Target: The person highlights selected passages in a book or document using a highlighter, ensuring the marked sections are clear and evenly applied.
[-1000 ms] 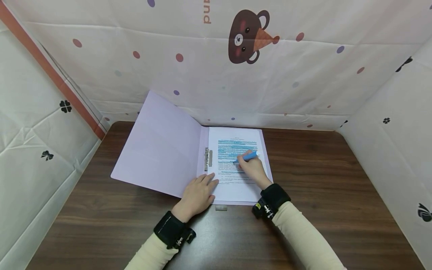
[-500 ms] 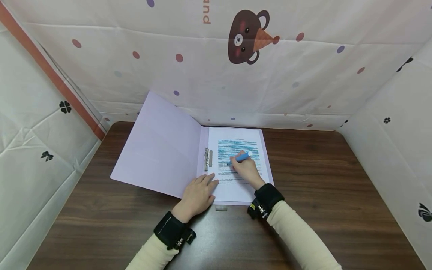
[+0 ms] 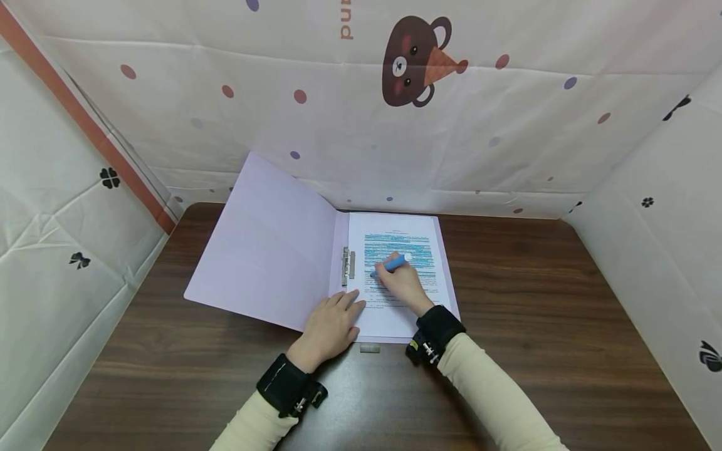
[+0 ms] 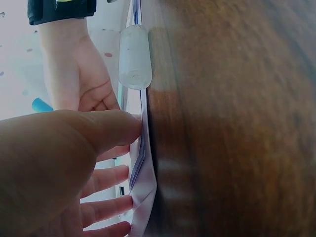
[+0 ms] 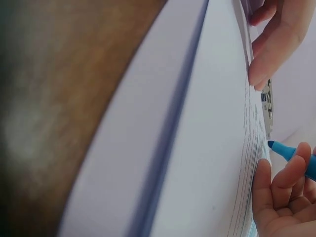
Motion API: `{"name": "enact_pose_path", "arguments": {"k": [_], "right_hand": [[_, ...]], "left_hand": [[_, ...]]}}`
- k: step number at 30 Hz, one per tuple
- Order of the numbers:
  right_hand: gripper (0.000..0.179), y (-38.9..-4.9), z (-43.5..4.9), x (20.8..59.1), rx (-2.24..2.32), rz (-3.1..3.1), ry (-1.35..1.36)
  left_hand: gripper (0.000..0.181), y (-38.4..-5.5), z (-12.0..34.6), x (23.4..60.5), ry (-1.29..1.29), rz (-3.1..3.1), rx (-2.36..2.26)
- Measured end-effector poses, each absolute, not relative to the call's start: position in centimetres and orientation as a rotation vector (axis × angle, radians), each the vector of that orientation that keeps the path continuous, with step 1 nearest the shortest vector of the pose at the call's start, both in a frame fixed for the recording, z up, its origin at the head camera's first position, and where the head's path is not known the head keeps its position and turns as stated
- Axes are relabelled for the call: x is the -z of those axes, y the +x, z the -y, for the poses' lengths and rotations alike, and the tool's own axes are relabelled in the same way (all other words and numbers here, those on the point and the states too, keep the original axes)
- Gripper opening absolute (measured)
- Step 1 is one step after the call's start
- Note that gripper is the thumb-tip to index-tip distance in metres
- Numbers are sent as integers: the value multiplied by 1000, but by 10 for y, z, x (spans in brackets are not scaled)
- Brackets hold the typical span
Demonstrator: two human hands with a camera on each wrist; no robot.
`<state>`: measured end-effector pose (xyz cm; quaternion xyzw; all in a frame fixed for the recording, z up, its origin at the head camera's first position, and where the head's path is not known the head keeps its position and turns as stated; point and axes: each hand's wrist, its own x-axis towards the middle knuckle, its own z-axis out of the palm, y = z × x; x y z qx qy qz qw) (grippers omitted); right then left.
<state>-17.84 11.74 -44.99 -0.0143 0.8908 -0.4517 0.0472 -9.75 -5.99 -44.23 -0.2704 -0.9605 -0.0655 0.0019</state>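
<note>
My right hand [image 3: 407,287] pinches a blue highlighter [image 3: 395,262], also visible as a blue marker body [image 5: 284,150] with a dark tip in the right wrist view. Its tip is at the left part of a printed sheet [image 3: 389,322], on which many upper lines are marked blue. The sheet lies in a lilac folder [image 3: 271,244] spread wide, its cover tilted up against the back cloth. Fingers straight and spread, my left hand [image 3: 329,329] rests on the sheet's lower left corner and the folder's edge, below the metal clip [image 3: 346,266].
A small translucent cylinder [image 4: 135,57], seen as a greyish piece [image 3: 369,348] in the head view, lies on the wooden table [image 3: 541,351] just in front of the folder. Patterned cloth [image 3: 316,125] hangs behind the table and at both sides.
My right hand has slid left across the sheet with the highlighter, from mid-line to near the left margin. The left hand and the folder have stayed in place.
</note>
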Motion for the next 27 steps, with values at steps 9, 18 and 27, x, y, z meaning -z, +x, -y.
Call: {"name": "enact_pose_path", "arguments": {"k": [9, 18, 27], "right_hand": [[24, -180, -111, 451, 1358, -2712, -76], [25, -183, -110, 453, 1355, -2701, -54], [24, -183, -109, 453, 1393, -2697, -65]], "left_hand": [[47, -98, 60, 443, -852, 3004, 224], [47, -98, 59, 441, -853, 3023, 197], [46, -99, 60, 442, -872, 2985, 173]]}}
